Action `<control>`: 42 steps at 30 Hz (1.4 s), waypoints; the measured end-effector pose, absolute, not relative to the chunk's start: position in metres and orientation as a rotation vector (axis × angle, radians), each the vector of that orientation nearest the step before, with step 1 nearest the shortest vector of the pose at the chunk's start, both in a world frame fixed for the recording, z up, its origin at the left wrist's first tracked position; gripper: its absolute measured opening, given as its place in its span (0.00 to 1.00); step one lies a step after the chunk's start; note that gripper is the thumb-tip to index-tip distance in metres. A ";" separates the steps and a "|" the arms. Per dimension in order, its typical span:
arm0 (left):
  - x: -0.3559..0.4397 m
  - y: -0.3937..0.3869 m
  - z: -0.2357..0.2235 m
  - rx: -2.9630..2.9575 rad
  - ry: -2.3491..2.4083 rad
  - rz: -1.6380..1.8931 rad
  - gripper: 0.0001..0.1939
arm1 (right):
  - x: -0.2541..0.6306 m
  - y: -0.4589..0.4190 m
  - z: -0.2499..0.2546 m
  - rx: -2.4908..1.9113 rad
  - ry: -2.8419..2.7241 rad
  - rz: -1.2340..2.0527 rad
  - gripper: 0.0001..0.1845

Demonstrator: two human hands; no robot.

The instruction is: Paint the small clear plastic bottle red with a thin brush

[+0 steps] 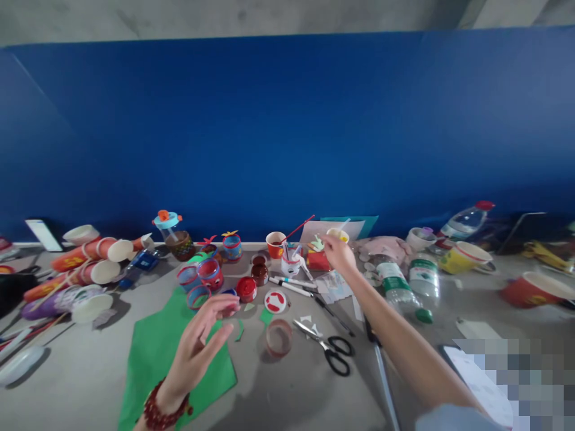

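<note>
My left hand [200, 341], with a beaded bracelet at the wrist, hovers over the green paper [148, 353]. Its thumb and fingers are apart and hold nothing I can see. Past its fingertips stands a small jar of red paint [246, 290]. My right hand [340, 254] reaches to the back of the table, beside a white cup with yellow inside [338, 233] and a red paper piece [317, 261]. Its fingers are pinched together, slightly blurred; what they hold, if anything, cannot be made out. A clear ring-like cup [279, 338] and black-handled scissors [330, 350] lie between my arms.
Paper cups bound together [85, 254] and a lidded drink cup [168, 230] stand left. Brushes stick out of a white pot [290, 263]; pens [291, 286] lie in front. Plastic bottles [395, 281] and a phone [478, 383] are right. A blue partition [287, 131] closes the back.
</note>
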State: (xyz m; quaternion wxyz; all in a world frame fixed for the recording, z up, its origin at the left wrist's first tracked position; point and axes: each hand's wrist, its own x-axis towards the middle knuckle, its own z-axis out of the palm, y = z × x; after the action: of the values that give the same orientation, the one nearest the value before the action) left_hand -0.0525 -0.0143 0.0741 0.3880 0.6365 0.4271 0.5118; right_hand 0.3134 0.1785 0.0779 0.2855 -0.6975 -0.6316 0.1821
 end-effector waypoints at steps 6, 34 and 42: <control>-0.033 -0.005 0.089 1.495 0.927 1.255 0.19 | 0.326 0.091 0.108 -1.538 -1.484 0.745 0.24; 0.052 -0.011 0.106 1.291 0.871 0.971 0.28 | 0.246 -0.038 0.116 -0.865 -1.414 1.120 0.13; 0.056 -0.013 0.100 1.201 0.724 0.905 0.27 | 0.240 -0.037 0.114 -0.876 -1.586 0.772 0.20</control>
State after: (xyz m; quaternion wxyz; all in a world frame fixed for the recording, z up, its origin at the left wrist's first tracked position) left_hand 0.0556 -0.0128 0.0999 0.6715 0.5331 0.3216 0.4019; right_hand 0.2398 -0.0375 0.1136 0.5530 -0.3707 -0.6709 0.3264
